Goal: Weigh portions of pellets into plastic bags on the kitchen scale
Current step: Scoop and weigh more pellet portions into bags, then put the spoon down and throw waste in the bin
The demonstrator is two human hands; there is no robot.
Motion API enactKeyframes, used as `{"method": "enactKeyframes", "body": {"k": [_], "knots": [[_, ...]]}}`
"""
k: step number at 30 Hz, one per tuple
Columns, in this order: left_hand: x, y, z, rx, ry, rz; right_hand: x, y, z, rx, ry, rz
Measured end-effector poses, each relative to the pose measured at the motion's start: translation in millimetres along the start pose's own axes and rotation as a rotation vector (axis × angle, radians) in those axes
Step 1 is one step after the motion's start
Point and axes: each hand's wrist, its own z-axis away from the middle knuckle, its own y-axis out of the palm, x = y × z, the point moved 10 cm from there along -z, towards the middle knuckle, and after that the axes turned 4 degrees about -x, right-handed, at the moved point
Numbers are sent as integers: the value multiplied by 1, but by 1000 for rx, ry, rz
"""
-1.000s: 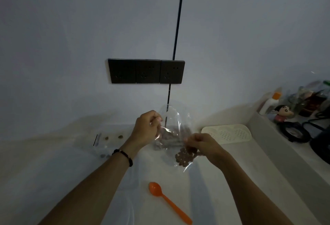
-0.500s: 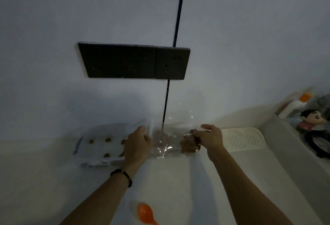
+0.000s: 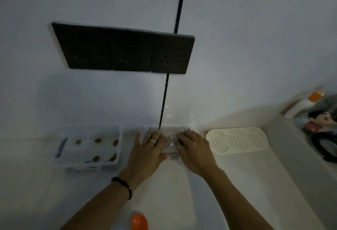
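Smooth white counter (image 3: pixel 54 193), flat hands (left hand (image 3: pixel 147 151), right hand (image 3: pixel 195 149)) pressing crinkly clear bag (image 3: pixel 170 144)

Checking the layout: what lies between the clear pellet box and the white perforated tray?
In the head view: both hands, left and right, pressing flat on the plastic bag.

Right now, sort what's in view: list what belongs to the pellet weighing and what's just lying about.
Part of the job:
- clear plastic bag, flat under both hands
- left hand and right hand, pressing it
- clear box with a few pellets
- orange spoon

Lying about:
- wall sockets
- white perforated tray
- bottle with orange cap
- figurine
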Motion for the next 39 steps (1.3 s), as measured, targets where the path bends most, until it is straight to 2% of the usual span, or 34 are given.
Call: {"method": "enactKeyframes", "body": {"k": [3,6,10,15,17,21,24,27,30,34,39], "knots": [[-1,3,-1,43,20,11,-5,15,8,82,-20,47],[-1,-4,6,57,19,40,4,-2,8,-9,-1,35],[1,-39,36,-42,43,76,29,-27,20,-179,41,-56],[38,-93,88,-147,2,42,96,-14,43,-139,-21,-135],[63,-109,113,-171,-64,37,127,-1,52,-67,-31,-201],[116,-121,169,-164,-275,35,167,34,64,146,161,-461],[150,-105,208,-64,-485,62,179,58,72,218,221,-414],[172,-82,232,117,-683,89,180,79,80,289,269,-335],[178,-68,240,207,-773,133,177,95,88,346,350,-309],[180,-56,243,158,-812,261,169,104,93,307,459,-393],[188,-63,246,18,-902,458,148,121,103,283,608,-668]]}}
